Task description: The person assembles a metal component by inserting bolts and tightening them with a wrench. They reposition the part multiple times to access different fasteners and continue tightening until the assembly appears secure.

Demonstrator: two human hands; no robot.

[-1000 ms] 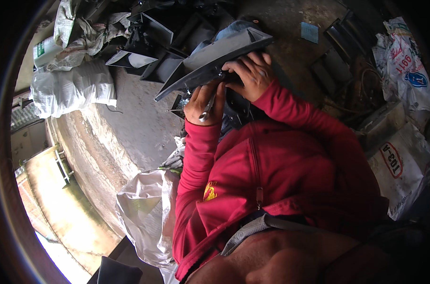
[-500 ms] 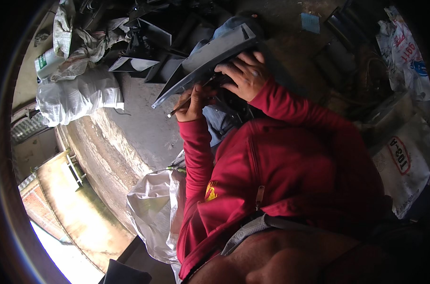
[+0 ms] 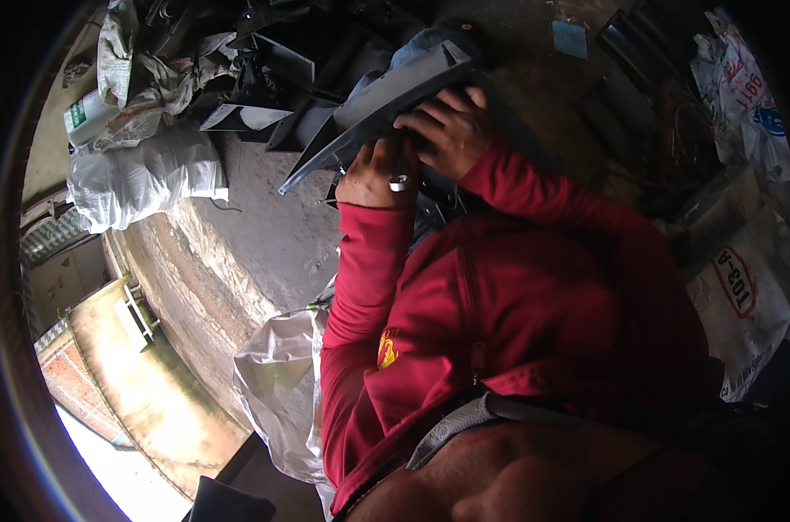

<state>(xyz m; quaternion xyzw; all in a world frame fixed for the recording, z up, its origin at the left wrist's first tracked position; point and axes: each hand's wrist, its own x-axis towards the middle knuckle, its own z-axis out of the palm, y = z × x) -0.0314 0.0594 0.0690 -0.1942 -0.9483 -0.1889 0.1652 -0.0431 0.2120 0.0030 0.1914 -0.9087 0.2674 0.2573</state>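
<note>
A long dark grey tray-like part (image 3: 386,97) with raised edges lies slanted before me, propped over my legs. My right hand (image 3: 454,132) is closed on its near edge, fingers bent against it. Close beside it, my left hand (image 3: 373,177) is curled at the underside of the same edge, its back turned up. A small pale, round end (image 3: 399,183) shows by the left hand, looking like the butt of the thin rod in it. The fingertips and the rod's other end are hidden under the part.
Several black angular parts (image 3: 282,65) are piled beyond to the left. White sacks (image 3: 147,170) lie at the far left, and another white sack (image 3: 282,383) stands by my left elbow. On the right are printed white bags (image 3: 743,278). A blue square piece (image 3: 570,40) lies on the floor.
My left hand has turned over and moved right, closer to the right hand; the rod no longer shows lengthwise. My right hand's fingers have bent slightly. The grey part has barely moved.
</note>
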